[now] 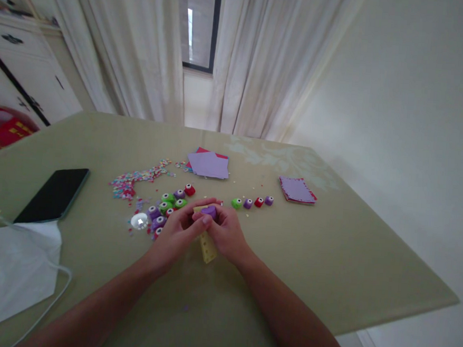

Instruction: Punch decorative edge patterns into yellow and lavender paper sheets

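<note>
In the middle of the table my left hand (180,228) and my right hand (227,230) meet, fingers curled and thumbs close together. Between them is a small purple paper punch (209,211), gripped mainly by my right hand. A yellow paper strip (208,247) with punched holes hangs below the punch, its upper end pinched by my left hand. Exactly how the strip sits in the punch is hidden by the fingers. Just left of my left hand lies a cluster of green, purple and red punches (167,197). Several more punches (258,202) stand in a row beyond my right hand.
Colourful paper confetti (136,180) is spread at the left, near a shiny round white object (139,220). Purple-topped paper sheets (209,165) lie at the back, another paper stack (297,189) at right. A black phone (53,195) and white sheet (14,274) with a cable are left.
</note>
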{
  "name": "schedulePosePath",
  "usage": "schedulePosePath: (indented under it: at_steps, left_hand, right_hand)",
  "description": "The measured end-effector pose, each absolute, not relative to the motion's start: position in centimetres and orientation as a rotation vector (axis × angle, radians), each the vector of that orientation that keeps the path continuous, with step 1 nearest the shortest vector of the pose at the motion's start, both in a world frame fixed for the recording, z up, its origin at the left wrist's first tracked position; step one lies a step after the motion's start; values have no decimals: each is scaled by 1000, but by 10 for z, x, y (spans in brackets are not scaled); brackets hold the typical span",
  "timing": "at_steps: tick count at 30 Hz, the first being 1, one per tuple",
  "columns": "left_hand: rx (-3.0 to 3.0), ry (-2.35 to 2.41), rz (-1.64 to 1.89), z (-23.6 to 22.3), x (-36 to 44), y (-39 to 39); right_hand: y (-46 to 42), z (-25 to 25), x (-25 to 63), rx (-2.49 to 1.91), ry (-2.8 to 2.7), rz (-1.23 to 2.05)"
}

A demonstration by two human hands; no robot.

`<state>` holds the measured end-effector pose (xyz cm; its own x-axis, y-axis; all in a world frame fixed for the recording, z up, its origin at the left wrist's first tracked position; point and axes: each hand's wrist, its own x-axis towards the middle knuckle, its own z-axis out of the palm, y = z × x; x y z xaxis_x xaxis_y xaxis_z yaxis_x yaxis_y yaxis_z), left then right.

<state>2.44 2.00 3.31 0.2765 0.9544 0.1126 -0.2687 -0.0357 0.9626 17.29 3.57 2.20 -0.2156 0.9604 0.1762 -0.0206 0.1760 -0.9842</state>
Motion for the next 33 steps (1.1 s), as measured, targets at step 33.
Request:
schedulePosePath:
  at_steps: [33]
  left_hand:
    - [1110,973,1217,35,30,27]
  right_hand:
    - [39,18,166,-830,-977,1613]
